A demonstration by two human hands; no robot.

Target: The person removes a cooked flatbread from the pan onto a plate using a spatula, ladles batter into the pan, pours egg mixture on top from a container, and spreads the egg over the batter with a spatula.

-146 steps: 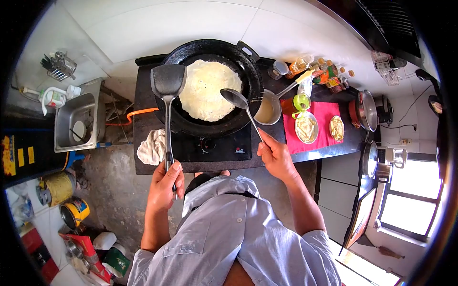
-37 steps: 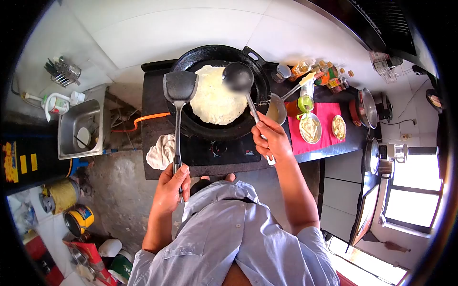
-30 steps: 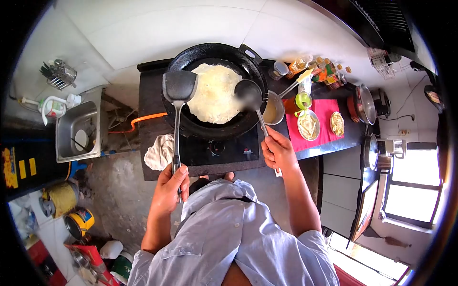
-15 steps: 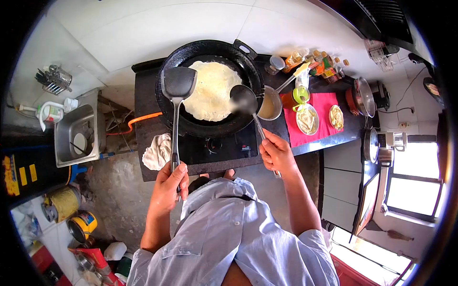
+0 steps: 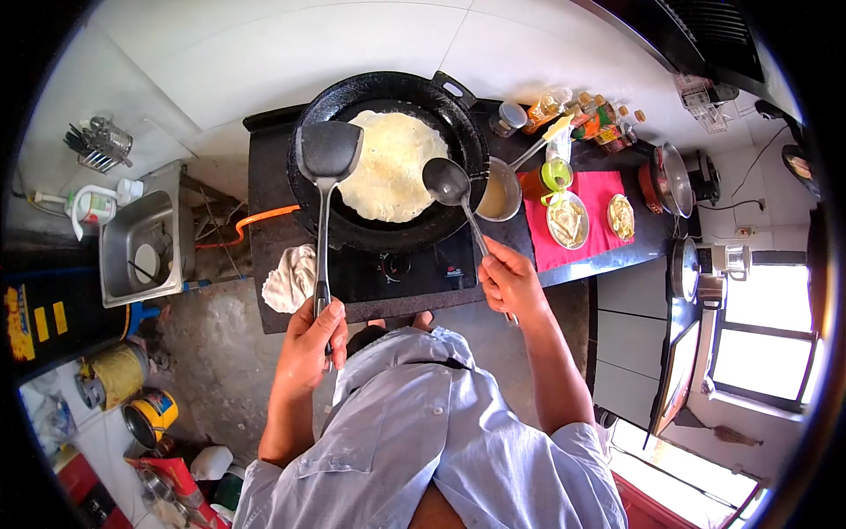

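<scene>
A pale, round pancake (image 5: 393, 167) lies flat in a large black wok (image 5: 388, 240) on the cooktop (image 5: 361, 286). My left hand (image 5: 319, 335) is closed round the handle of a black spatula (image 5: 329, 152), whose blade is over the wok's left side and the pancake's left edge. In my right hand (image 5: 511, 282) is the handle of a dark ladle (image 5: 447, 181). The ladle's bowl is at the pancake's right edge; whether it touches is unclear. A crumpled cloth (image 5: 291, 279) lies left of the cooktop.
A pot of pale batter (image 5: 499, 192) stands right of the wok. Two bowls of food, one (image 5: 567, 222) nearer and one (image 5: 621, 218) farther right, are on a red cloth (image 5: 551, 256). Jars and bottles (image 5: 608, 128) line the wall. A metal sink (image 5: 132, 251) is at far left.
Over the pancake about a second ago, the ladle has moved right and down to its edge, and its blur has gone. My left hand and the spatula have hardly moved; the view has shifted slightly.
</scene>
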